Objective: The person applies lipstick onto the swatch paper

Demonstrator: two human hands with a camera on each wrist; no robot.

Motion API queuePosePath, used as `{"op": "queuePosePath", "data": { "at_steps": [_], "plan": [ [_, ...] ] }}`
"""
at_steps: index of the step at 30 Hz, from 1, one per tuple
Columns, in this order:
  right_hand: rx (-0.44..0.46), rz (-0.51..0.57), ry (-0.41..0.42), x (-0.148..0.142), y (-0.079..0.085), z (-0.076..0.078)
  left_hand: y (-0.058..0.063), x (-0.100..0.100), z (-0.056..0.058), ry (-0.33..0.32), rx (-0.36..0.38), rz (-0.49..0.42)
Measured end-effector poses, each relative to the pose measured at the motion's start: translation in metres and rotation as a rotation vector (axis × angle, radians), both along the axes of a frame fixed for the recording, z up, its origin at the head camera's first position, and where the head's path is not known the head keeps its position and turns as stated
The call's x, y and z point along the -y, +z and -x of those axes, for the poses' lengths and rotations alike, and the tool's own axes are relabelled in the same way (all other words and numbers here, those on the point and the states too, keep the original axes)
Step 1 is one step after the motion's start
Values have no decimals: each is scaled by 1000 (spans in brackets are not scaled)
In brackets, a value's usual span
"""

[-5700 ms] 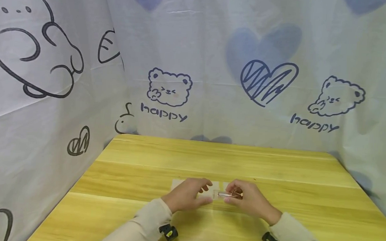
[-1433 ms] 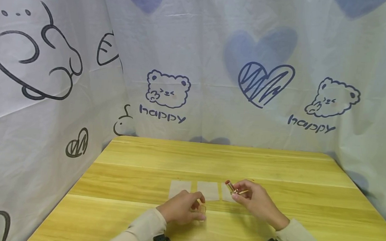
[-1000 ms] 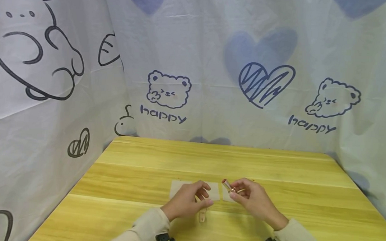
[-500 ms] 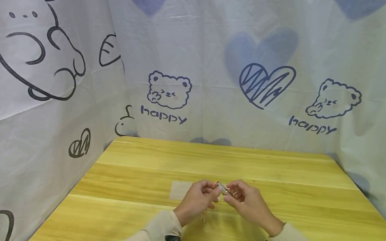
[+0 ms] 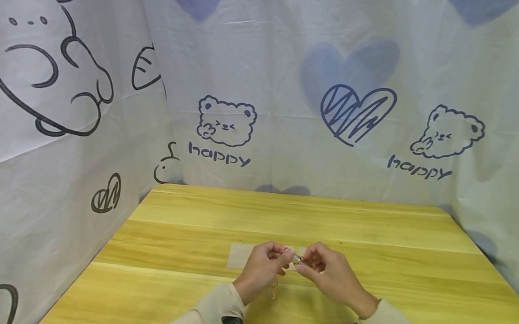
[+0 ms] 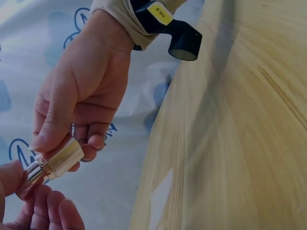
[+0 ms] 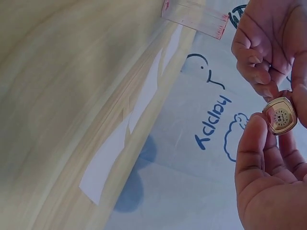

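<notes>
An uncapped lipstick is held tilted above the table between both hands. My left hand pinches its upper metal tube between thumb and fingers, hiding the tip. The gold base is pinched by my right hand; thumb and fingertips lie on its sides. In the right wrist view the base's underside faces the camera and carries a round label with "04". A clear cap stands on the table just below my left hand, partly covered by it.
White paper squares lie in a row on the wooden table, partly behind the hands; three show in the right wrist view. A printed white curtain closes off the table's back and sides.
The cap, on the lipstick at first, has been pulled off and set on the table by my left hand. That hand has since let go of it and gripped the lipstick's upper end.
</notes>
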State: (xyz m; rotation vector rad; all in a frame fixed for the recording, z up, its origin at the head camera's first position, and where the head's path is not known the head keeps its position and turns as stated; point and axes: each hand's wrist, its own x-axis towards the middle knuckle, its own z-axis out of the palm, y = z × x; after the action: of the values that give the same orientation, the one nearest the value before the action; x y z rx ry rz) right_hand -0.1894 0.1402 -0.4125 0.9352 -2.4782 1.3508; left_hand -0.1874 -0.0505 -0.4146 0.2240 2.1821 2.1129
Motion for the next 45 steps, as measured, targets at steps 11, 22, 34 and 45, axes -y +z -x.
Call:
{"op": "queuePosePath", "data": {
  "at_steps": [11, 22, 34, 45],
  "plan": [
    [201, 61, 76, -2, 5, 3, 5, 2, -2, -8, -52, -29],
    [237, 59, -19, 1, 6, 2, 5, 1, -2, 34, -46, -75],
    [214, 73, 58, 0, 6, 2, -1, 4, -1, 12, -41, -67],
    [304, 86, 38, 0, 9, 3, -4, 1, -1, 21, -47, -111]
  ]
}}
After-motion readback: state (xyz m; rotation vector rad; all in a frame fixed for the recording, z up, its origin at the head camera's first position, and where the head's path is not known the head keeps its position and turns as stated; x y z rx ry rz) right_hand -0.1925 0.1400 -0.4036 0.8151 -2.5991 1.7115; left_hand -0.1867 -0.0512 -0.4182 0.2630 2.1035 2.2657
